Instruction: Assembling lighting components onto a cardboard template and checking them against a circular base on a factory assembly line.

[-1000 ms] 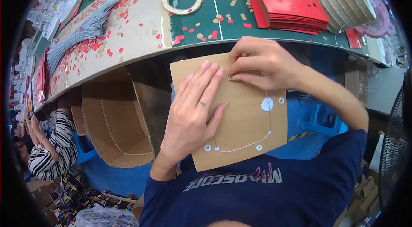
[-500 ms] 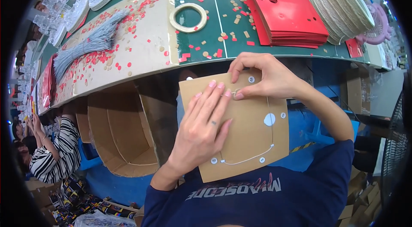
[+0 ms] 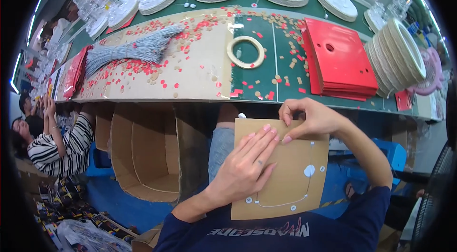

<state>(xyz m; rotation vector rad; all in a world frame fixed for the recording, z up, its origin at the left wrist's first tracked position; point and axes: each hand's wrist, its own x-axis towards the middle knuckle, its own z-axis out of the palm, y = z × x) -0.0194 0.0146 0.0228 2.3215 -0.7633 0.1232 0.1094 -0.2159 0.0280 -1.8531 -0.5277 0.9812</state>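
A brown cardboard sheet [image 3: 290, 185] stands tilted between my body and the table edge, its lower edge by my dark blue shirt. On it are a thin white cord [image 3: 281, 205] with small white clips, several white round fasteners and a white round sticker [image 3: 309, 171]. My left hand [image 3: 245, 171] lies on the sheet's left part, fingers stretched out and side by side. At the upper edge, my right hand [image 3: 309, 121] curls its fingers with the thumb against the sheet's face, near the left fingertips. Whatever lies under those fingertips is hidden.
The table holds a red sheet stack [image 3: 340, 56], a cord spool [image 3: 397, 59], a tape ring [image 3: 245, 52], a grey wire bundle [image 3: 133, 49] and scattered scraps. A cardboard box [image 3: 147, 156] stands below. A person in a striped top [image 3: 62, 147] sits at left.
The view has tipped upward, so table and sheet appear lower and further right. The sheet looks straighter. Both hands remain on it, the right thumb shifted slightly.
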